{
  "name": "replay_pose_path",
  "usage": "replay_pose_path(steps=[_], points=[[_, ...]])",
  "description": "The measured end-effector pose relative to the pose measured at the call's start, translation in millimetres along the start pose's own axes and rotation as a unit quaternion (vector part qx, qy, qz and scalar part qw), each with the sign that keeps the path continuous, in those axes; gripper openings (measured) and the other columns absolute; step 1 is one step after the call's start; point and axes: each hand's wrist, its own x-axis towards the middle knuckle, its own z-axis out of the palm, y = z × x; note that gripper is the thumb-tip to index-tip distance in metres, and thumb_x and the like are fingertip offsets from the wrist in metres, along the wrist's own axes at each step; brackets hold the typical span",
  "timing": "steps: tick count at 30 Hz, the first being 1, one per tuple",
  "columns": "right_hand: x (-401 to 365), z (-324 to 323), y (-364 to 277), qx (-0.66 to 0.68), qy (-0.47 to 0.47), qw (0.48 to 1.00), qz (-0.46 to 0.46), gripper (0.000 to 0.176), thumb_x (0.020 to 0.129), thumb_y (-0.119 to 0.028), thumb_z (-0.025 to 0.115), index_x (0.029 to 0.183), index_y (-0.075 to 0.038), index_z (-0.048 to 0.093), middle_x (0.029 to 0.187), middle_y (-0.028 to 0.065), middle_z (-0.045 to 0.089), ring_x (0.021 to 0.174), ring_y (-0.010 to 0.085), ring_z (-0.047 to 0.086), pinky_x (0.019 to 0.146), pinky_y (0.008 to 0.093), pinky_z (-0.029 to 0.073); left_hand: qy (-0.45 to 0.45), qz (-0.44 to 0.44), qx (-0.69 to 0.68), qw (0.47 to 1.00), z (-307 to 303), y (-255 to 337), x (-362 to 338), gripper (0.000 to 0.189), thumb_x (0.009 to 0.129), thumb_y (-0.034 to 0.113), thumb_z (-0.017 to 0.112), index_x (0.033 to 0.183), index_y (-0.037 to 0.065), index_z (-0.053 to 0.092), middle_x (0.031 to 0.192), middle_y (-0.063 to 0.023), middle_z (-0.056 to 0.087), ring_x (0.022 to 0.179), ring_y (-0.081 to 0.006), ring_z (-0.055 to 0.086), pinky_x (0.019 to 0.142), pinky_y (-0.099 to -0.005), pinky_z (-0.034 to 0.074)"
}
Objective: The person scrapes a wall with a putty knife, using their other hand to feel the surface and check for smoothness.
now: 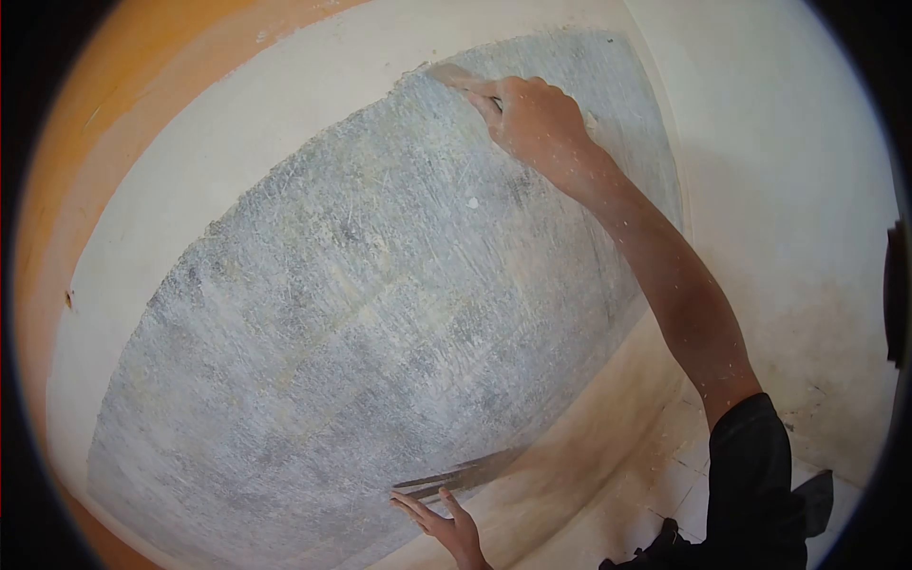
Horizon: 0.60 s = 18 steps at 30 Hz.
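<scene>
High on the wall, my right hand (537,119) is closed around a scraper (454,75), its flat blade lying at the top edge of the rough grey patch (342,313). The handle is hidden inside my fist, with the index finger stretched along towards the blade. Pale dust coats the fingers and speckles the forearm. Low down, my left hand (445,527) is open with its fingers spread, right by the lower edge of the grey patch. Dark streaks (456,478) mark the surface just above those fingers.
A smooth cream band (237,104) borders the grey patch, with orange paint (123,66) beyond it. To the right is a pale adjoining wall (779,171). Light floor tiles (679,484) show below, beside my dark clothing (755,484).
</scene>
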Motion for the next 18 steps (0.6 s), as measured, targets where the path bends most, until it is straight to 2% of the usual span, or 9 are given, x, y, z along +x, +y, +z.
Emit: replay_pose_path(steps=[2, 5, 7, 9, 10, 12, 14, 16, 18], points=[[-7.8, -3.5, 4.6, 0.059, -0.027, 0.998, -0.006, 0.029, 0.099, -0.034, 0.055, 0.114, -0.017, 0.073, 0.079, 0.0115, 0.072, 0.063, 0.0215, 0.066, 0.062, 0.0366, 0.055, 0.009, 0.021, 0.002, 1.0, 3.4, -9.2, 1.3, 0.078, 0.097, 0.021, 0.057, 0.154, 0.0, 0.008, 0.16, -0.0259, 0.009, 0.149, -0.0407, 0.003, 0.119, -0.05, 0.01], [6.6, 0.7, 0.4, 0.01, -0.01, 1.0, -0.005, 0.029, 0.1, -0.033, 0.054, 0.113, -0.016, 0.073, 0.079, 0.0125, 0.072, 0.063, 0.0228, 0.067, 0.062, 0.0381, 0.056, 0.056, 0.055, 0.004, 0.997, 7.4, -0.4, 0.3, 0.076, 0.097, 0.022, 0.056, 0.154, 0.0, 0.011, 0.159, -0.0263, 0.013, 0.149, -0.0407, 0.007, 0.119, -0.0499, 0.011], [3.6, -4.1, 7.4, 0.017, -0.035, 0.999, -0.006, 0.028, 0.1, -0.031, 0.053, 0.113, -0.016, 0.073, 0.078, 0.013, 0.071, 0.064, 0.0238, 0.067, 0.064, 0.0388, 0.056, 0.088, 0.066, 0.005, 0.994, 11.0, 15.9, -1.2, 0.075, 0.097, 0.022, 0.056, 0.154, 0.0, 0.014, 0.158, -0.0267, 0.015, 0.148, -0.0409, 0.01, 0.119, -0.05, 0.012], [4.5, -0.6, 12.8, 0.028, -0.059, 0.998, -0.008, 0.028, 0.1, -0.029, 0.052, 0.113, -0.015, 0.073, 0.078, 0.0134, 0.071, 0.064, 0.0248, 0.067, 0.065, 0.0395, 0.056, 0.12, 0.157, -0.004, 0.98, 11.2, 41.8, 8.6, 0.067, 0.098, 0.023, 0.052, 0.152, -0.002, 0.023, 0.156, -0.0306, 0.017, 0.146, -0.0456, 0.016, 0.116, -0.0535, 0.015], [10.4, 7.6, 14.6, 0.035, -0.047, 0.998, -0.005, 0.027, 0.1, -0.028, 0.052, 0.113, -0.015, 0.072, 0.078, 0.0137, 0.071, 0.066, 0.0258, 0.068, 0.066, 0.0402, 0.056, 0.128, 0.153, -0.004, 0.98, 18.2, 56.4, 16.9, 0.067, 0.098, 0.023, 0.052, 0.152, -0.002, 0.023, 0.156, -0.0306, 0.017, 0.146, -0.0456, 0.016, 0.116, -0.0535, 0.015], [9.9, 11.9, 14.9, 0.051, -0.044, 0.998, -0.001, 0.027, 0.1, -0.026, 0.051, 0.113, -0.015, 0.072, 0.078, 0.0141, 0.071, 0.067, 0.0269, 0.068, 0.067, 0.0408, 0.056, 0.156, 0.279, -0.003, 0.948, 26.3, 82.6, 35.5, 0.058, 0.098, 0.017, 0.053, 0.149, -0.002, 0.033, 0.155, -0.0274, 0.024, 0.145, -0.0428, 0.022, 0.116, -0.0516, 0.021], [11.6, -0.1, 14.0, 0.088, -0.053, 0.995, -0.012, 0.028, 0.1, -0.027, 0.052, 0.114, -0.013, 0.072, 0.078, 0.0144, 0.071, 0.069, 0.0291, 0.069, 0.068, 0.0421, 0.056, 0.172, 0.369, 0.004, 0.913, 38.6, 106.9, 59.6, 0.053, 0.098, 0.014, 0.049, 0.147, -0.001, 0.037, 0.155, -0.0255, 0.025, 0.144, -0.0428, 0.025, 0.114, -0.0517, 0.025], [2.6, 5.0, 28.4, 0.098, -0.042, 0.994, -0.032, 0.029, 0.1, -0.027, 0.052, 0.113, -0.012, 0.072, 0.078, 0.0151, 0.071, 0.07, 0.03, 0.069, 0.068, 0.043, 0.055, 0.184, 0.404, 0.038, 0.895, 50.5, 125.2, 80.8, 0.055, 0.092, 0.009, 0.05, 0.145, 0.0, 0.04, 0.152, -0.0279, 0.032, 0.143, -0.0397, 0.029, 0.115, -0.0483, 0.018], [9.5, 4.5, 34.6, 0.109, -0.033, 0.992, -0.062, 0.029, 0.1, -0.027, 0.051, 0.112, -0.01, 0.072, 0.077, 0.0158, 0.07, 0.07, 0.0309, 0.069, 0.068, 0.0439, 0.055, 0.198, 0.416, 0.055, 0.886, 69.6, 140.2, 101.2, 0.055, 0.091, 0.009, 0.05, 0.144, 0.0, 0.042, 0.15, -0.0274, 0.034, 0.143, -0.0388, 0.03, 0.116, -0.0474, 0.016]])
